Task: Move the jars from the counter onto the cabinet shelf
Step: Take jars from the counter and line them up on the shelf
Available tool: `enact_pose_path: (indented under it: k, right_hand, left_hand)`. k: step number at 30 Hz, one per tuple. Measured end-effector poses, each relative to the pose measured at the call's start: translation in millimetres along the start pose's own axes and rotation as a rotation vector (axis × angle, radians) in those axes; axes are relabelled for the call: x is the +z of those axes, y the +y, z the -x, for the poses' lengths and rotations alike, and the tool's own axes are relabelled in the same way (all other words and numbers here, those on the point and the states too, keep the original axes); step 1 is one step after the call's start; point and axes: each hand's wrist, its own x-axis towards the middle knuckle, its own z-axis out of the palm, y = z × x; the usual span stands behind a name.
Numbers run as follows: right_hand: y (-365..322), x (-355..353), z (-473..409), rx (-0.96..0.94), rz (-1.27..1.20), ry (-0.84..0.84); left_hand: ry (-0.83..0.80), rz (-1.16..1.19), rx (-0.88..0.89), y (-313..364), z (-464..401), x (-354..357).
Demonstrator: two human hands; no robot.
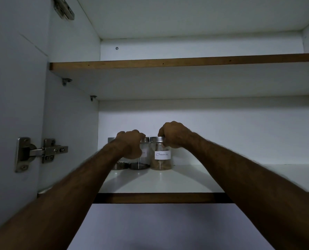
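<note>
Three glass jars with metal lids stand in a row at the back left of the lower cabinet shelf (168,181). The right jar (161,157) bears a white label reading "Cinnamon" and holds brown sticks. My right hand (173,136) grips it at the lid and upper side. The middle jar (143,159) has dark contents at its bottom, and my left hand (130,143) is wrapped around its upper part. The left jar (116,164) is mostly hidden behind my left wrist. All three rest on the shelf, close together.
An upper shelf (168,63) with a brown front edge spans the cabinet above. The open cabinet door (9,105) stands at the left with a metal hinge (40,152). The lower shelf stretches bare to the right of the jars.
</note>
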Motion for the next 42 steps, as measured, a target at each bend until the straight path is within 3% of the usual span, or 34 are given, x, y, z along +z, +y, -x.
enact_pose_path:
  k: [14, 23, 26, 31, 34, 38, 42]
  right_hand:
    - [2.4, 10.3, -9.4, 0.012, -0.017, -0.016]
    - [-11.9, 11.3, 6.0, 0.088, 0.010, -0.090]
    - [-23.1, -5.8, 26.6, 0.088, -0.048, -0.017]
    - [-39.2, -51.2, 110.6, 0.028, -0.294, 0.336]
    - [-52.8, -57.8, 187.1, -0.027, -0.426, 0.480]
    - [-69.4, -21.5, 280.2, -0.075, -0.524, 0.422]
    - [-89.4, 77.0, 370.2, 0.071, -0.650, 0.123]
  left_hand:
    - [-0.013, 0.093, -0.007, 0.0, 3.0, -6.2]
    - [-0.078, -0.066, -0.020, 3.1, 13.1, -18.1]
    - [0.064, 0.007, 0.024, 13.2, 29.9, -27.7]
    - [0.472, 0.339, 0.148, 26.4, 89.3, -47.4]
    - [0.569, 0.494, 0.258, 35.5, 150.0, -35.1]
    - [0.428, 0.717, 0.346, 59.0, 227.4, 34.7]
    - [0.060, 0.971, 0.172, 96.9, 292.1, 157.4]
